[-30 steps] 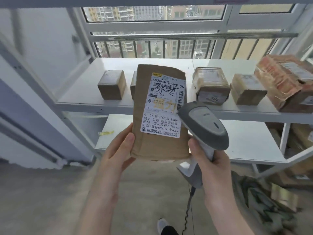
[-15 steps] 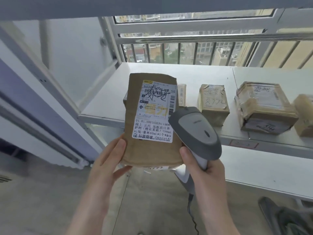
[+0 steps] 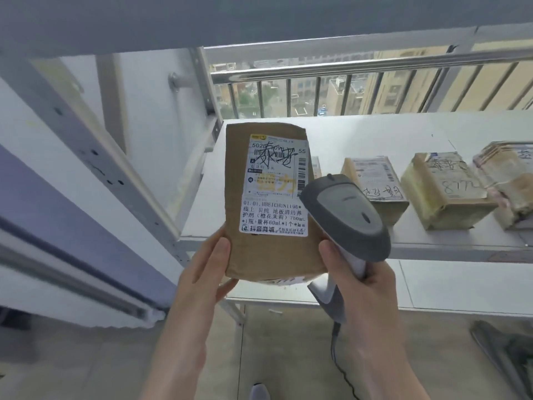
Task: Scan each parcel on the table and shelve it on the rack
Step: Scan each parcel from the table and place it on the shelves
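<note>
1. The left hand (image 3: 202, 272) keeps its grip on the lower left edge of the parcel (image 3: 236, 197), thumb on the front. The parcel stays upright in the air before the rack shelf (image 3: 375, 131), label (image 3: 274, 183) facing the camera.
2. The right hand (image 3: 366, 287) stays curled round the scanner (image 3: 346, 215), its head just beside the parcel's right edge as before.
3. Compared with a second ago, the shelved boxes (image 3: 444, 189) sit further right in view.
4. The left fingers are hidden behind the parcel. The scanner head covers the label's lower right corner. The rightmost box is cut off by the frame.
</note>
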